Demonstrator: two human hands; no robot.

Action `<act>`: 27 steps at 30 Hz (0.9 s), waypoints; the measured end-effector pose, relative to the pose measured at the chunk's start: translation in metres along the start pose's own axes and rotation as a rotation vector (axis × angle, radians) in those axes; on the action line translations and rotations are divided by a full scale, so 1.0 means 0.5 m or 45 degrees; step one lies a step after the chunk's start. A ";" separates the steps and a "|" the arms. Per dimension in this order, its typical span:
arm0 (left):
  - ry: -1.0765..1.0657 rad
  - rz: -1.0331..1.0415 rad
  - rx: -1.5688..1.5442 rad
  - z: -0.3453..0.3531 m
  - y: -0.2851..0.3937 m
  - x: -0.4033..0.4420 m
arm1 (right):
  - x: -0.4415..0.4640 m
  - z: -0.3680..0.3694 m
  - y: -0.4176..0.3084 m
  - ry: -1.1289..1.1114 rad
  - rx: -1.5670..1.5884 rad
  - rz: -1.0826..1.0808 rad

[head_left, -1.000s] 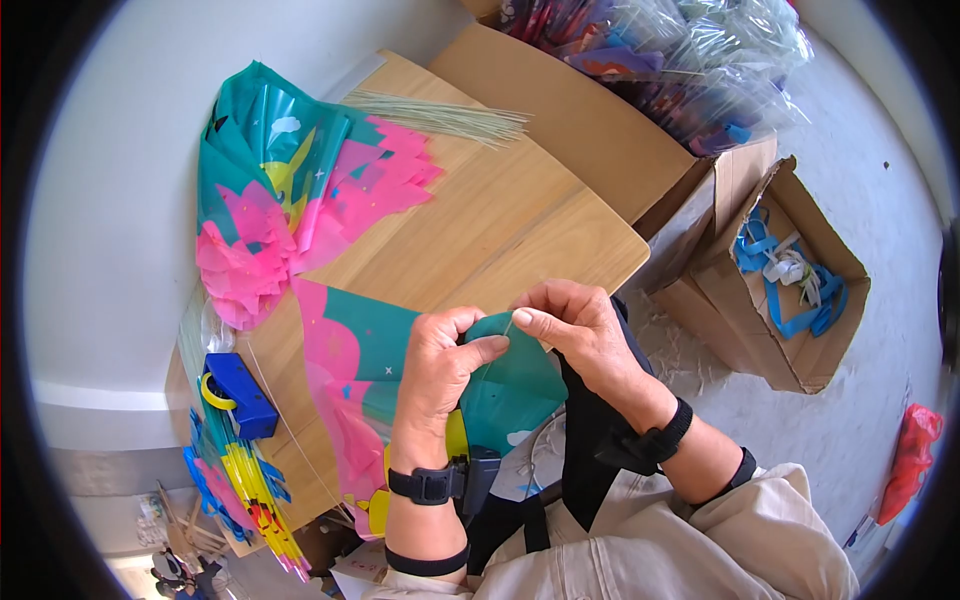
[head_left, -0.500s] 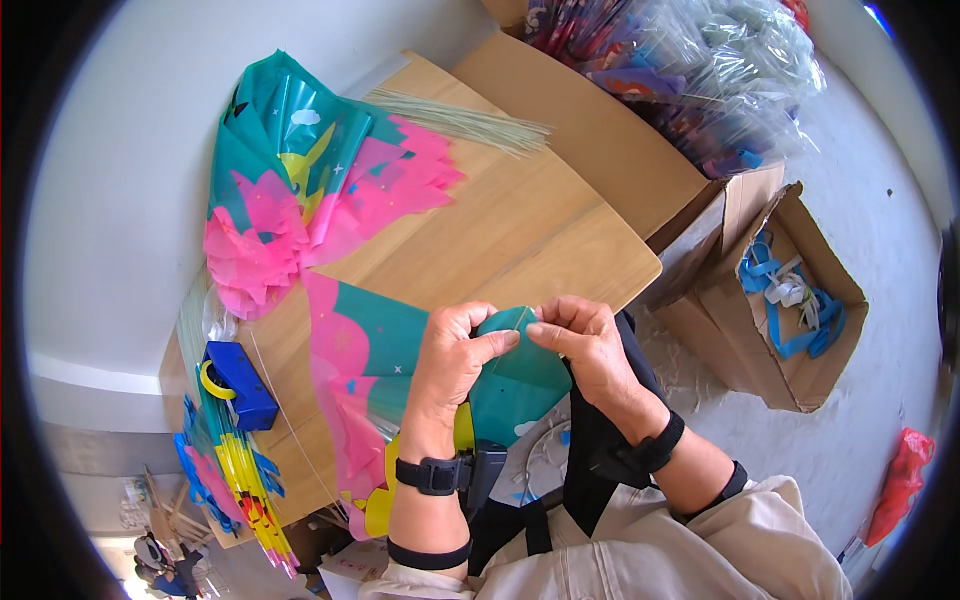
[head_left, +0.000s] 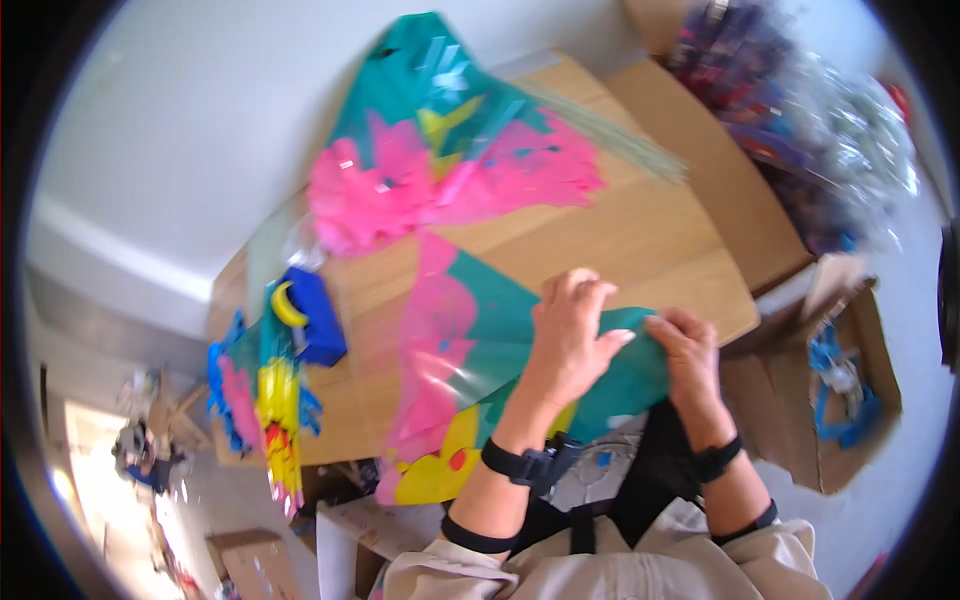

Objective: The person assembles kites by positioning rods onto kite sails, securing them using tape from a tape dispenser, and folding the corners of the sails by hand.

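Observation:
A teal and pink kite sail [head_left: 440, 310] of thin printed sheet, with a yellow figure, lies partly on the wooden table and hangs over its near edge toward my lap. My right hand [head_left: 693, 360] pinches the sail's teal corner between thumb and fingers. My left hand [head_left: 570, 345] is above the teal part, fingers apart and slightly curled, holding nothing I can see. Whether it touches the sail is unclear from the blur. Further back on the table, a pile of similar teal and pink sails [head_left: 370, 190] lies against the wall.
Thin pale rods [head_left: 625, 140] lie along the table's far edge. A blue tape dispenser [head_left: 320, 325] and a rolled yellow and red bundle [head_left: 280, 400] are at the left. Rightward stand a cardboard box [head_left: 765, 410] holding blue strips and a heap of clear-wrapped items [head_left: 840, 140].
My left hand has let go of the sail's teal corner and moved slightly apart from my right hand, its fingers spreading. The view has swung left, blurring the scene.

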State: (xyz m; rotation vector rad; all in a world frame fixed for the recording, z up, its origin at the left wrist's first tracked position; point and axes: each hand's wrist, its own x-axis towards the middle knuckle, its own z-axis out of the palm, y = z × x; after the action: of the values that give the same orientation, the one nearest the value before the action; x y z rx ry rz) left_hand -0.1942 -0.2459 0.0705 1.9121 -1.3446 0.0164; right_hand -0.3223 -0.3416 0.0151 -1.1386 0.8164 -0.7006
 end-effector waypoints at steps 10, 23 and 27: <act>1.303 -0.852 0.094 -0.502 -0.429 -0.256 | 0.024 -0.018 0.054 -0.032 -0.011 0.017; 0.909 -1.509 -0.180 -0.599 -0.557 -0.242 | 0.050 -0.024 0.081 0.064 -0.141 0.021; 0.946 -1.546 -0.309 -0.595 -0.557 -0.239 | 0.049 -0.019 0.080 0.057 -0.110 0.032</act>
State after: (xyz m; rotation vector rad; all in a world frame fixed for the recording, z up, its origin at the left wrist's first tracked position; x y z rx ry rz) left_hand 0.0967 0.0633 0.0642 1.9169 0.3618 -0.0367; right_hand -0.3146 -0.3555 -0.0299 -1.1914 0.9046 -0.6771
